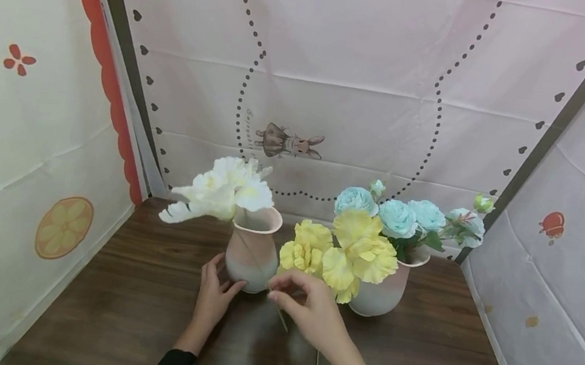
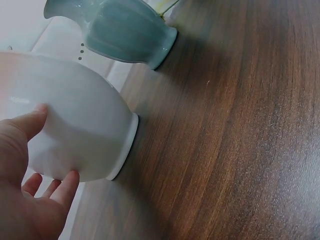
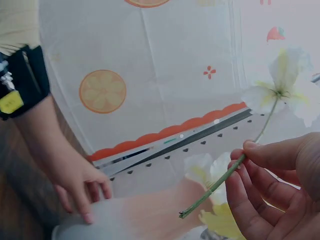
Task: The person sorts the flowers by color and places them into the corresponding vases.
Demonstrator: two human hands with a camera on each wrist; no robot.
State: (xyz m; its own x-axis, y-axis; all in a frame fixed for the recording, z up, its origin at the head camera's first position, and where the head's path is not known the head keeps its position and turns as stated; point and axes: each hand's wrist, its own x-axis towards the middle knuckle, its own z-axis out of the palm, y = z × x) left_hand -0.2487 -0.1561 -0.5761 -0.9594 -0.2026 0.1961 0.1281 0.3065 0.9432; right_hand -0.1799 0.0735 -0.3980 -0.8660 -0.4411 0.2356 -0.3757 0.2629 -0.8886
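Note:
A pink-and-white vase (image 1: 250, 256) stands left of centre. My left hand (image 1: 215, 295) holds its lower body, with the thumb and the fingertips spread against the wall. In the right wrist view, my right hand (image 3: 272, 187) pinches the green stem (image 3: 220, 183) of a white flower (image 3: 280, 90) between thumb and fingers. Its cut end is free in that view. Seen from the head, the stem slants across the vase's front, and white blooms (image 1: 220, 189) show beside the mouth. Another white bloom (image 3: 200, 167) appears near the vase; whether it is inside, I cannot tell.
Yellow flowers (image 1: 363, 252) are just beyond my right hand. Behind them a second pink-and-grey vase (image 1: 383, 294) holds blue flowers (image 1: 398, 218). A teal vase (image 2: 125, 30) shows in the left wrist view. Printed cloth walls (image 1: 354, 38) enclose the wooden table (image 1: 442, 347).

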